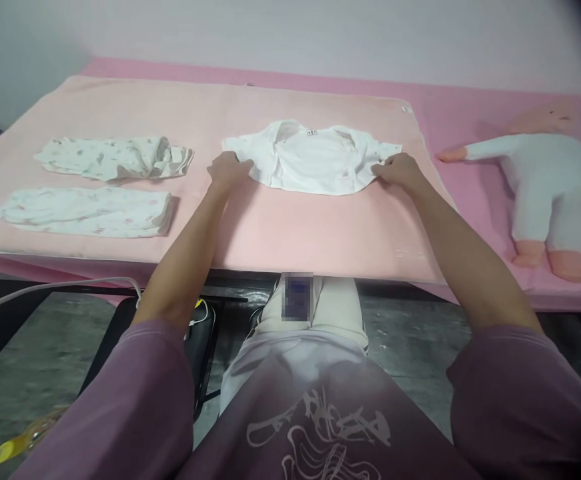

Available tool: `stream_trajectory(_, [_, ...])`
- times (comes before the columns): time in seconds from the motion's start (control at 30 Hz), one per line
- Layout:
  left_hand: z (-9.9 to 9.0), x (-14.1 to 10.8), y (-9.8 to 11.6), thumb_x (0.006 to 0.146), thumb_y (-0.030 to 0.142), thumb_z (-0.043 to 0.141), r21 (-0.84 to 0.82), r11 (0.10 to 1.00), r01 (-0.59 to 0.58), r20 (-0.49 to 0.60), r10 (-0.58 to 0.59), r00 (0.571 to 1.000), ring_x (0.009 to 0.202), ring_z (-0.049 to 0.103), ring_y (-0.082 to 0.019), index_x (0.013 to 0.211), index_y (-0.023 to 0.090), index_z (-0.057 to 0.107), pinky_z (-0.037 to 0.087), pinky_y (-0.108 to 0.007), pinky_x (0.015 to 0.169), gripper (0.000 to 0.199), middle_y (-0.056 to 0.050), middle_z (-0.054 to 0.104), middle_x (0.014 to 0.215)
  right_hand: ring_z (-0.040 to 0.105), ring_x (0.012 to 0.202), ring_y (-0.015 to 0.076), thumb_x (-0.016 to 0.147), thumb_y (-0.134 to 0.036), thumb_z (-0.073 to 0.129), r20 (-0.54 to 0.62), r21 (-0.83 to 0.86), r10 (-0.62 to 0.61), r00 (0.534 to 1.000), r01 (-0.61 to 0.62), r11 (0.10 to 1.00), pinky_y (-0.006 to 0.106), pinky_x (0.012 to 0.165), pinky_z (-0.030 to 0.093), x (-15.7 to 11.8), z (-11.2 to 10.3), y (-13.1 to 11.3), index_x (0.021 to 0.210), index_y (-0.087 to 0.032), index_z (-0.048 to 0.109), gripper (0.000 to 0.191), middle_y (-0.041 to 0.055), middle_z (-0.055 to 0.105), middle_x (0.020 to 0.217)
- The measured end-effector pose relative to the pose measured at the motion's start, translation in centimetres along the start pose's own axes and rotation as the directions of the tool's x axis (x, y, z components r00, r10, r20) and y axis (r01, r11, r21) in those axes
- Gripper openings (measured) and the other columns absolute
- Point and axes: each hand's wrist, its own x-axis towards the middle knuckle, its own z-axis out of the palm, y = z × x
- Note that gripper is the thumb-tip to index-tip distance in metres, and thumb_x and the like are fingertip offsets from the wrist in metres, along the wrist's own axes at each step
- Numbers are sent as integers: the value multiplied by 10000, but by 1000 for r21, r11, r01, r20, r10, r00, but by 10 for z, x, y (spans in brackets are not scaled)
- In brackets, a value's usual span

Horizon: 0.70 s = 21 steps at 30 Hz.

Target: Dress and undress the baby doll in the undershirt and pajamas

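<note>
Two folded cloths lie at the left, one behind the other with a narrow gap between: the far cloth (105, 159), white with a small dark print and rumpled at its right end, and the near cloth (85, 212), white with a faint coloured print and lying flatter. Both rest on a pale pink pad (310, 233), which covers much of the pink surface (475, 230). Below, at the lower left, a thing with a yellow end (11, 449) is on the grey floor; what it is, I cannot tell. A white cable (95, 281) curves in toward a black seat (201, 367) beside the person's left arm.

Next comes the left hand (230, 172), just right of the cloths, its fingers clamped on the left sleeve of a small white shirt (315, 168). The shirt lies spread on the middle of the pad, sleeves out to both sides, neck toward the wall and a label at the collar. Nearer the person, pale trousers (340, 303) show under the edge, partly hidden by a blurred patch. The right hand (401, 171) has its fingers clamped on the right sleeve. At the far right, off the pad, a doll (545, 180) in white lies with its feet toward the person and one arm stretched out leftward.
</note>
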Motion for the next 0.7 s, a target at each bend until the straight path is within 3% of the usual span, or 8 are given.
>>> stream_trajectory(0.13, [0, -16, 42, 1140, 762, 346, -169, 976, -137, -137, 115, 984, 1164, 545, -238, 1215, 277, 583, 475, -475, 1045, 545, -29, 705, 1210, 601, 1048, 266, 1175, -569, 409, -231, 34, -124, 965, 135, 990, 496, 996, 553, -11, -17, -25, 1133, -259, 603, 368, 128, 718, 1145])
stream_trajectory(0.23, [7, -32, 79, 1191, 657, 308, -219, 904, -368, -174, 335, 926, 1199, 528, -235, 1280, 305, 532, 498, -461, 1039, 426, -8, 701, 1280, 588, 1156, 234, 1221, -545, 309, -365, 116, -348, 863, 413, 903, 472, 1030, 574, -25, -22, -63, 1250, -274, 531, 351, 110, 668, 1324])
stream_trajectory(0.3, [13, -45, 93, 1158, 626, 445, -204, 819, -537, -90, 530, 843, 1265, 555, -282, 1321, 320, 549, 509, -480, 1063, 363, -45, 691, 1360, 596, 1235, 266, 1201, -593, 357, -343, 153, -548, 763, 621, 769, 513, 1065, 578, -39, -18, -84, 1325, -285, 540, 379, 97, 657, 1386])
stream_trajectory(0.37, [18, -59, 93, 1086, 614, 601, -151, 759, -634, 17, 643, 766, 1336, 561, -336, 1350, 309, 571, 501, -511, 1116, 405, -97, 655, 1440, 569, 1330, 323, 1152, -683, 432, -205, 110, -691, 693, 718, 687, 572, 1162, 521, -56, -9, -91, 1394, -313, 577, 465, 88, 653, 1454])
stream_trajectory(0.4, [19, -66, 88, 1050, 608, 660, -111, 756, -645, 53, 652, 756, 1376, 550, -367, 1359, 300, 575, 492, -532, 1138, 444, -122, 630, 1474, 541, 1384, 356, 1122, -716, 473, -122, 69, -716, 687, 725, 685, 593, 1204, 481, -64, -3, -89, 1435, -332, 587, 508, 84, 638, 1503])
stream_trajectory(0.47, [21, -80, 73, 1019, 596, 706, -30, 792, -610, 59, 611, 790, 1441, 516, -413, 1384, 283, 567, 476, -573, 1160, 500, -160, 583, 1524, 477, 1477, 415, 1081, -719, 538, -25, -14, -684, 729, 684, 730, 620, 1240, 424, -78, 7, -76, 1519, -354, 573, 571, 88, 584, 1597])
stream_trajectory(0.57, [21, -93, 49, 1033, 602, 679, 20, 855, -517, -12, 518, 855, 1479, 484, -439, 1422, 296, 549, 448, -597, 1178, 512, -174, 562, 1532, 422, 1521, 458, 1069, -696, 563, -7, -65, -600, 800, 598, 799, 648, 1221, 407, -90, 19, -51, 1582, -335, 555, 628, 126, 537, 1649])
stream_trajectory(0.7, [19, -96, 36, 1025, 610, 670, 19, 908, -418, -15, 418, 908, 1478, 481, -483, 1421, 310, 561, 386, -638, 1211, 509, -171, 631, 1431, 465, 1460, 467, 1056, -712, 553, 2, -79, -545, 838, 544, 836, 669, 1183, 427, -92, 26, -35, 1541, -321, 615, 626, 160, 569, 1593])
